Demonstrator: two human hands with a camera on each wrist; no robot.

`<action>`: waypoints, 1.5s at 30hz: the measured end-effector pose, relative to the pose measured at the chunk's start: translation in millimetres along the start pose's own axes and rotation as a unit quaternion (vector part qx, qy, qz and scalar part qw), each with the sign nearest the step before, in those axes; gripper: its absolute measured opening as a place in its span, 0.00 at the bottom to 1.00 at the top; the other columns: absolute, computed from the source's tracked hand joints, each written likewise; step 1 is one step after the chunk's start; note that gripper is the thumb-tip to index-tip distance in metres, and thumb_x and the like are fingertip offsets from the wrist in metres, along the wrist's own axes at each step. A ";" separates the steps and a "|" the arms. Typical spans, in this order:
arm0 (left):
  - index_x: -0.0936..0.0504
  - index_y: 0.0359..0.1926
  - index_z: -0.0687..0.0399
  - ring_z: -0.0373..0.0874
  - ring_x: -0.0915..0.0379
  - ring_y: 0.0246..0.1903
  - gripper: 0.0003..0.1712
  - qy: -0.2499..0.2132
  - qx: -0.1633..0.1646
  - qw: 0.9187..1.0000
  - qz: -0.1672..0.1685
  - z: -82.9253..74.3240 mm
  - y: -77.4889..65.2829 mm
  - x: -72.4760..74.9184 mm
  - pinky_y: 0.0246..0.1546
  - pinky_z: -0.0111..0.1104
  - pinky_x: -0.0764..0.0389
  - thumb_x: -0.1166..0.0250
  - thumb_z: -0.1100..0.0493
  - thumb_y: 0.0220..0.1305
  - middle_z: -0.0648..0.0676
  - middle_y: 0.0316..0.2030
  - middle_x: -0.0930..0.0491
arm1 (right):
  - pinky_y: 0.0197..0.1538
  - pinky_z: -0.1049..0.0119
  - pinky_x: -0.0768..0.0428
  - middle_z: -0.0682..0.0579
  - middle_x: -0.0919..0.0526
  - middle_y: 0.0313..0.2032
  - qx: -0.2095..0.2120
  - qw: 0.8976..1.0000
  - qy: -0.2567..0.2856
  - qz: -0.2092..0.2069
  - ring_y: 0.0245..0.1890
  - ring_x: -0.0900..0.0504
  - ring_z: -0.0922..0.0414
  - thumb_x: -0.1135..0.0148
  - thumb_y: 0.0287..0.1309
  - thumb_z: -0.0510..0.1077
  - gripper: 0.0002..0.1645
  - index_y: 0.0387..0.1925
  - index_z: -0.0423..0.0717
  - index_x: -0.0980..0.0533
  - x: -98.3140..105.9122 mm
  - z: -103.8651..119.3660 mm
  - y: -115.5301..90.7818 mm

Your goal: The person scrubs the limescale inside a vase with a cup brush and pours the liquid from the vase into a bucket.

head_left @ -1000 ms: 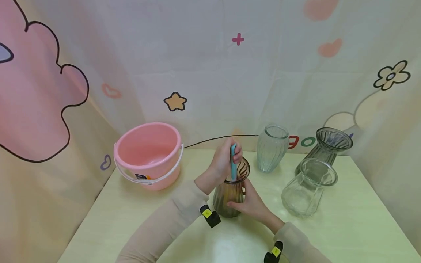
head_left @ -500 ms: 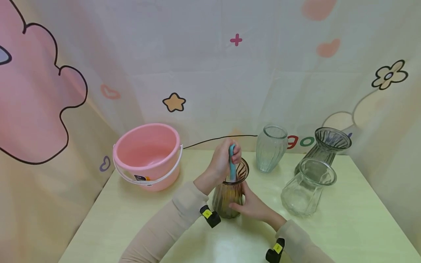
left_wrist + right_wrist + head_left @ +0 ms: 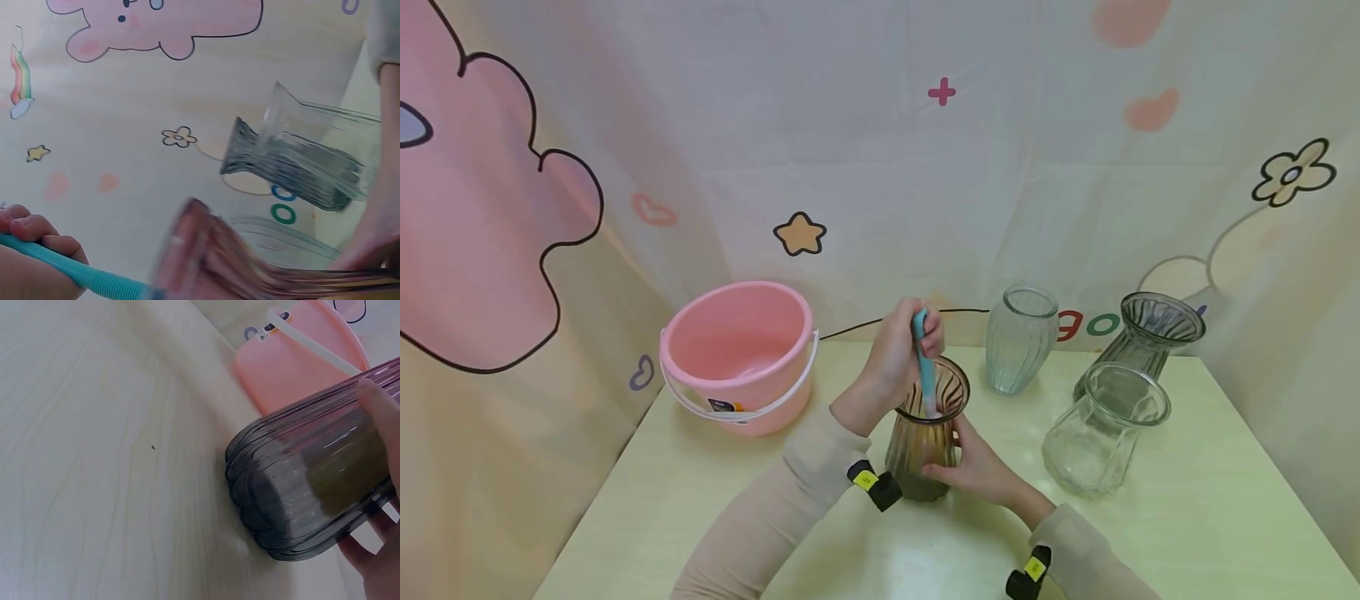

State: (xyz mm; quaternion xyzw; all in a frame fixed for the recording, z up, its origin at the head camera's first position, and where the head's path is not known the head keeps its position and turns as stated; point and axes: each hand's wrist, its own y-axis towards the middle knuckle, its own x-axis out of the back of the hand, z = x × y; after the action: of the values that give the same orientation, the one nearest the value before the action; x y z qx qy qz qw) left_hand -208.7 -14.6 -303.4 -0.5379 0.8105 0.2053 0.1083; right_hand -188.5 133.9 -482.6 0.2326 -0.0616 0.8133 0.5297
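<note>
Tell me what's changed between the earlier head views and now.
The left hand has moved up and slightly leftward, raising and tilting the slim turquoise handle in the smoky-brown ribbed glass vase. Nothing was let go or newly gripped. The right hand still holds the vase; the pink plastic bucket stayed put.

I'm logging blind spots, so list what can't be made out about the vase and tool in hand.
Turquoise tool, lower end: head view, obscured by the tinted vase.
Tinted vase, mouth: left wrist view, blurred, cut by lower edge.
Right hand: right wrist view, cut by right edge.
</note>
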 end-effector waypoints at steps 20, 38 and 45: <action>0.42 0.16 0.53 0.40 0.52 0.15 0.19 -0.013 -0.053 0.998 0.041 -56.7 0.1 -16.5 0.22 0.30 0.47 0.65 0.61 0.64 0.48 0.12 0.46 | 0.52 0.44 0.31 0.46 0.37 0.60 -0.001 0.999 -0.018 -0.047 0.57 0.34 0.48 0.26 0.41 0.44 0.56 0.66 0.49 0.51 -5.5 8.1 1.8; 0.42 0.16 0.53 0.40 0.51 0.15 0.17 -0.005 -0.040 0.999 0.002 -1.0 -0.2 -1.9 0.24 0.32 0.48 0.62 0.59 0.62 0.46 0.13 0.44 | 0.49 0.51 0.26 0.50 0.33 0.56 -0.005 0.994 -0.064 -0.083 0.53 0.30 0.52 0.25 0.37 0.50 0.54 0.64 0.50 0.47 -6.0 0.2 2.4; 0.42 0.17 0.56 0.39 0.50 0.14 0.18 -0.003 0.014 1.000 -0.015 24.1 0.2 2.9 0.22 0.29 0.45 0.63 0.61 0.64 0.47 0.12 0.44 | 0.48 0.52 0.26 0.49 0.34 0.55 0.020 0.996 -0.046 -0.079 0.52 0.31 0.51 0.25 0.38 0.50 0.54 0.63 0.50 0.47 -7.6 -2.5 2.2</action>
State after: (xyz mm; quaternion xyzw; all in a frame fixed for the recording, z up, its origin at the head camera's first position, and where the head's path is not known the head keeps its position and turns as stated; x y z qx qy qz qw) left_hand -211.2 -6.1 -326.0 -0.5476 0.8050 0.1940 0.1205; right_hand -188.8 127.4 -487.8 0.2850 -0.0512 0.7586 0.5837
